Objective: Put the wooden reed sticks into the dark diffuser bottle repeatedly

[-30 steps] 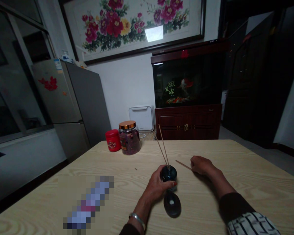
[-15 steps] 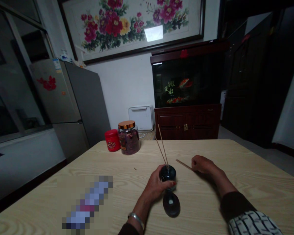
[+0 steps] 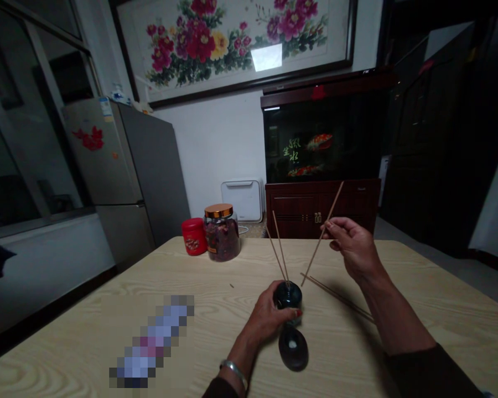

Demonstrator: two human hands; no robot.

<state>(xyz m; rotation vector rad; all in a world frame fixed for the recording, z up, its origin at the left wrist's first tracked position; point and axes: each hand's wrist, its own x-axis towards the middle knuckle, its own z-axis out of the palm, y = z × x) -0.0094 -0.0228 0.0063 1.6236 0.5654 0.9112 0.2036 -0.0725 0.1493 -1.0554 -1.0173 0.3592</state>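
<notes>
My left hand is wrapped round a small dark glass bottle standing on the table. Two thin reed sticks rise out of the bottle's neck. Between thumb and fingers, my right hand pinches another thin stick, tilted, its lower end just right of the bottle's top and apart from it. More loose sticks lie on the table under my right forearm. Just in front of the bottle is a dark, rounded oval piece with a shiny spot.
A red canister and a glass jar with a copper lid stand at the table's far edge. A blurred-out long item lies at left on the wooden table. Beyond are a refrigerator and a fish tank.
My right hand has risen from the table with one stick, now held up slantwise near the bottle. My left hand still holds the bottle. The view has shifted slightly.
</notes>
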